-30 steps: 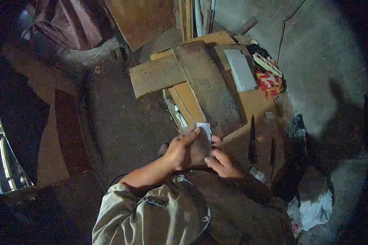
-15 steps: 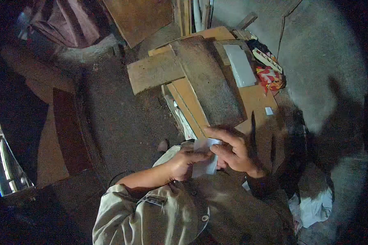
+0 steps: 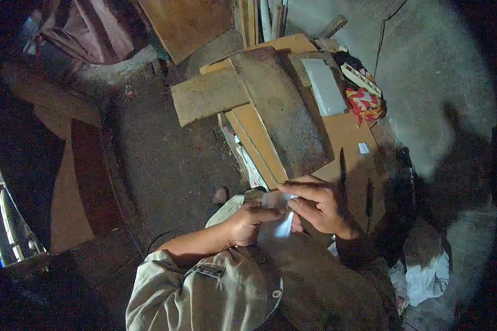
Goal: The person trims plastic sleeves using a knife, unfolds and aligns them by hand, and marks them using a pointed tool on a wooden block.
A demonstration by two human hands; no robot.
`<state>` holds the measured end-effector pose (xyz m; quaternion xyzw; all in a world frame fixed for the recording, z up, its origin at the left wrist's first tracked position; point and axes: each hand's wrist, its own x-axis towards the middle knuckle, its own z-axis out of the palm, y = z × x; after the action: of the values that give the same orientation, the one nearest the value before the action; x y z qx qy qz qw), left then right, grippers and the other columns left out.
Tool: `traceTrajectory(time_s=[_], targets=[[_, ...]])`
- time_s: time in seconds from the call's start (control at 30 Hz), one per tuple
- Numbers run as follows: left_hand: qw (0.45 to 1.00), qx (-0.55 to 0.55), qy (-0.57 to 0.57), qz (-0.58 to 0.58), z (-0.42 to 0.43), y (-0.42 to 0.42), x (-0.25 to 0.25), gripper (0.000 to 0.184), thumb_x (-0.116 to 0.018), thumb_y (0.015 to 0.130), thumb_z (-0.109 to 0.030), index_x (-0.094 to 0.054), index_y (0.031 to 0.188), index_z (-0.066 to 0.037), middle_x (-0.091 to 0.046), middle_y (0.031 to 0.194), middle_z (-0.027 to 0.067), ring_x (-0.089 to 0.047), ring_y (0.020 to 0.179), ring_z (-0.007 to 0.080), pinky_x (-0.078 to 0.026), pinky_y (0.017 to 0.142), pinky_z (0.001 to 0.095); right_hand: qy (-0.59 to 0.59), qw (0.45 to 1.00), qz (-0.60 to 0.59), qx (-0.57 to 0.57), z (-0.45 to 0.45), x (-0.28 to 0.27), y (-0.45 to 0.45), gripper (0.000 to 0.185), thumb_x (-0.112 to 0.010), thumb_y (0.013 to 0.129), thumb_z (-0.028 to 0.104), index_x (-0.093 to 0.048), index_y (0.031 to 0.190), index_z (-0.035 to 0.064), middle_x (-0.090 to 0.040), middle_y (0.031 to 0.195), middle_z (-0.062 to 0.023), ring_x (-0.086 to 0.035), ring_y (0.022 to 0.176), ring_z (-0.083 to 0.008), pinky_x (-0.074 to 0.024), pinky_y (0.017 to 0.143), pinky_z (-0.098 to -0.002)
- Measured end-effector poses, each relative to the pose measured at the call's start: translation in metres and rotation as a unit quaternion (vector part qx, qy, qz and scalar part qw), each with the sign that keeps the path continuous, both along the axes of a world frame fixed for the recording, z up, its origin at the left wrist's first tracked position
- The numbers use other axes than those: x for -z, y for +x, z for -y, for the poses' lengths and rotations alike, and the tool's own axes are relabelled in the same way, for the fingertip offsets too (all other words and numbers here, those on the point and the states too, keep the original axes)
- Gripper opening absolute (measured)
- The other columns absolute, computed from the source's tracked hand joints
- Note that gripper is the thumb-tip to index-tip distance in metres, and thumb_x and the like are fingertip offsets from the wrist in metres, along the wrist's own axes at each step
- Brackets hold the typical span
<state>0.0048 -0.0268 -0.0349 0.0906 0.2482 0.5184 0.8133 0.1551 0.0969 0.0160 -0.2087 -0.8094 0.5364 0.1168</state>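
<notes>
Head camera: gripping white paper (image 3: 284, 227) in the left hand (image 3: 247, 223), apparently pinching its edge with the right hand (image 3: 321, 207); best to press lightly, without creasing it.

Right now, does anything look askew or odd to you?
The tan board juts out leftward, crosswise to the long dark board, so it looks askew. The held white sheet is too blurred to judge.

We see a brown counter (image 3: 342, 131); across it lies a worn board (image 3: 281, 110); right of that, a small white slip (image 3: 364, 148).
</notes>
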Motion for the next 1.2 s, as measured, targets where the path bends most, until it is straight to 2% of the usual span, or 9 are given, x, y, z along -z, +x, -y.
traceTrajectory(time_s=[0.03, 0.2, 0.27, 0.47, 0.5, 0.57, 0.7, 0.97, 1.2], targets=[[0.998, -0.014, -0.013, -0.067, 0.001, -0.002, -0.016, 0.04, -0.055, 0.08, -0.005, -0.047, 0.118, 0.005, -0.06, 0.104, 0.0158, -0.061, 0.094, 0.0269, -0.047, 0.088, 0.0379, 0.079, 0.995, -0.051, -0.046, -0.002, 0.004, 0.0, 0.033, -0.053, 0.088, 0.008, -0.05, 0.118, -0.005, -0.062, 0.074, -0.0094, -0.06, 0.054, -0.0145, -0.0479, 0.069, -0.03], [0.982, -0.027, 0.032, -0.184, 0.002, -0.002, -0.016, 0.037, -0.054, 0.081, -0.006, -0.048, 0.116, 0.004, -0.061, 0.098, 0.0159, -0.062, 0.091, 0.0267, -0.047, 0.086, 0.0382, 0.095, 0.994, -0.04, -0.044, -0.004, -0.002, -0.001, 0.032, -0.055, 0.087, 0.01, -0.052, 0.115, -0.0059, -0.062, 0.082, -0.012, -0.063, 0.064, -0.0181, -0.0478, 0.069, -0.032], [0.999, -0.034, -0.004, -0.042, -0.001, -0.001, -0.016, 0.034, -0.054, 0.081, -0.007, -0.05, 0.113, 0.005, -0.062, 0.097, 0.0148, -0.062, 0.088, 0.0255, -0.049, 0.083, 0.0371, 0.082, 0.995, -0.034, -0.038, -0.003, -0.001, -0.001, 0.033, -0.056, 0.086, 0.011, -0.052, 0.114, -0.0059, -0.061, 0.084, -0.0121, -0.063, 0.068, -0.0196, -0.0476, 0.07, -0.0328], [0.992, -0.05, -0.041, -0.104, 0.0, 0.0, -0.015, 0.026, -0.052, 0.089, -0.019, -0.056, 0.106, 0.001, -0.062, 0.093, 0.0077, -0.06, 0.084, 0.0153, -0.048, 0.077, 0.0293, 0.036, 0.998, 0.022, 0.053, 0.003, -0.002, -0.004, 0.01, -0.06, 0.081, 0.005, -0.06, 0.089, -0.0002, -0.059, 0.082, -0.0073, -0.055, 0.07, -0.0117, -0.0434, 0.062, -0.0257], [0.992, -0.05, -0.04, -0.105, -0.001, -0.002, -0.015, 0.026, -0.052, 0.089, -0.019, -0.056, 0.106, 0.001, -0.062, 0.093, 0.0077, -0.06, 0.084, 0.0153, -0.048, 0.077, 0.0293, 0.037, 0.998, 0.02, 0.054, 0.002, -0.001, -0.004, 0.01, -0.06, 0.081, 0.005, -0.06, 0.089, -0.0002, -0.059, 0.082, -0.0073, -0.055, 0.07, -0.0117, -0.0434, 0.062, -0.0257], [0.934, 0.038, -0.045, -0.354, -0.004, -0.01, -0.016, 0.031, -0.05, 0.093, -0.028, -0.057, 0.106, -0.001, -0.06, 0.092, 0.0034, -0.054, 0.083, 0.0088, -0.045, 0.075, 0.0256, 0.075, 0.994, -0.024, 0.082, 0.0, 0.002, -0.005, 0.008, -0.059, 0.083, 0.007, -0.059, 0.089, 0.002, -0.057, 0.072, -0.0069, -0.056, 0.063, -0.0124, -0.0439, 0.055, -0.0252], [0.929, -0.057, 0.024, -0.364, -0.01, -0.007, -0.013, 0.03, -0.046, 0.095, -0.027, -0.057, 0.105, 0.0, -0.058, 0.088, 0.0001, -0.048, 0.08, 0.0067, -0.042, 0.074, 0.024, -0.059, 0.976, -0.056, 0.2, 0.014, 0.007, -0.013, 0.015, -0.062, 0.083, 0.013, -0.057, 0.093, 0.0027, -0.056, 0.074, -0.003, -0.052, 0.069, -0.0072, -0.0441, 0.062, -0.0241], [0.878, -0.12, 0.072, -0.457, -0.018, -0.006, -0.008, 0.026, -0.047, 0.095, -0.021, -0.054, 0.103, 0.002, -0.056, 0.086, 0.0013, -0.047, 0.08, 0.0087, -0.04, 0.075, 0.0245, -0.043, 0.973, -0.033, 0.225, 0.013, 0.028, -0.008, 0.025, -0.058, 0.087, 0.017, -0.049, 0.104, 0.0001, -0.051, 0.075, 0.0014, -0.047, 0.069, -0.0036, -0.0386, 0.061, -0.0194], [0.837, -0.216, 0.093, -0.494, -0.028, 0.001, 0.003, 0.014, -0.047, 0.094, -0.014, -0.05, 0.098, 0.0, -0.052, 0.083, 0.0009, -0.045, 0.078, 0.0086, -0.04, 0.07, 0.024, -0.075, 0.958, -0.057, 0.27, 0.03, 0.048, -0.024, 0.025, -0.048, 0.092, 0.02, -0.048, 0.108, 0.0013, -0.057, 0.086, -0.01, -0.055, 0.077, -0.0154, -0.0433, 0.068, -0.0291]])
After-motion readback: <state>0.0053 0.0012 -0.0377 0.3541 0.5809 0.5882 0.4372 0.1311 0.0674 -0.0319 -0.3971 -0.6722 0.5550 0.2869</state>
